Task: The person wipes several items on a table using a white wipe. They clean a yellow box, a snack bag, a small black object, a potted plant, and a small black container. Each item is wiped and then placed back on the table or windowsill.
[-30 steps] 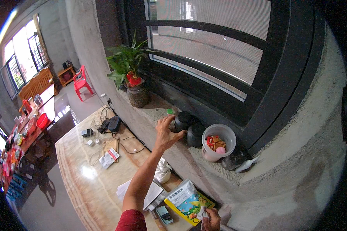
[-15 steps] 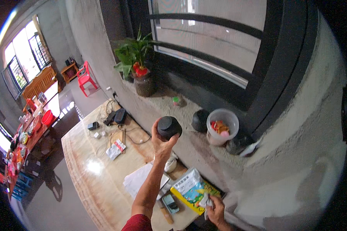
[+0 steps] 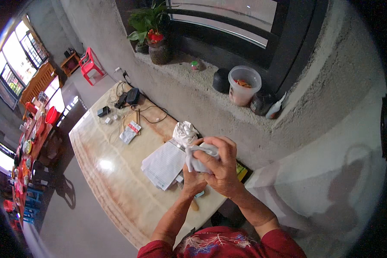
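Both hands work close together above the near end of the table. The right hand is closed over a crumpled white cloth, fingers wrapped on top of it. The left hand sits under and behind it; whether it is clenched or loose I cannot tell, and whatever it may be holding is hidden.

Risks: the cloth is bunched and held in mid air above the stack of lined papers, so a loose grip could drop it onto them or push them off the table edge. A second white crumpled bundle lies just beside the hands and could get knocked.

Versus the earlier frame: the left arm was stretched up holding a round black object out toward the window ledge; now it is pulled back in. The right hand was low by a green packet; now it is up, gripping the cloth. A black rounded pot stands on the ledge beside the clear plastic tub.
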A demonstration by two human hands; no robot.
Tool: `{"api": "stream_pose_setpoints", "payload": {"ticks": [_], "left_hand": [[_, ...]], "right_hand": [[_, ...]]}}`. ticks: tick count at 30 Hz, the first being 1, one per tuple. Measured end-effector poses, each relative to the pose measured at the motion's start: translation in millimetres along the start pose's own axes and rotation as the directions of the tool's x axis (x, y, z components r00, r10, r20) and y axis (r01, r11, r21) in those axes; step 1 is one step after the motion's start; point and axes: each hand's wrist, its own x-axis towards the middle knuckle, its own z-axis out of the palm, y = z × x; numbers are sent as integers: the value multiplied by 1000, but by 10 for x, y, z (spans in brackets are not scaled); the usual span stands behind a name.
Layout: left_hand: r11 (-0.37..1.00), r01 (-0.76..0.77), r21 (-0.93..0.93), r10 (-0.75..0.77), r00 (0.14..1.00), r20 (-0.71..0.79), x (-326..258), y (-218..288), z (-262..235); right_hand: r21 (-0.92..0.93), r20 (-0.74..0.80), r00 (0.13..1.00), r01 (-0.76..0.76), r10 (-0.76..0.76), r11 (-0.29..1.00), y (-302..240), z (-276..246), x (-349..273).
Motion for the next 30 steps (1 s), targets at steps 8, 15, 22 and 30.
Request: {"api": "stream_pose_setpoints", "payload": {"ticks": [8, 15, 22, 30], "left_hand": [[986, -9, 168, 4, 999, 32, -613, 68, -198], [913, 237, -333, -238, 971, 37, -798, 440, -455], [908, 198, -370, -238, 969, -67, -1032, 524, -776], [947, 69, -315, -84, 996, -34, -1249, 596, -886]], "right_hand": [[357, 66, 979, -202, 191, 912, -177, 91, -280], [508, 198, 852, -512, 485, 693, -628, 173, -452], [232, 1, 999, -38, 38, 972, -1116, 326, -984], [515, 15, 998, -60, 61, 855, -1185, 298, -668]]}}
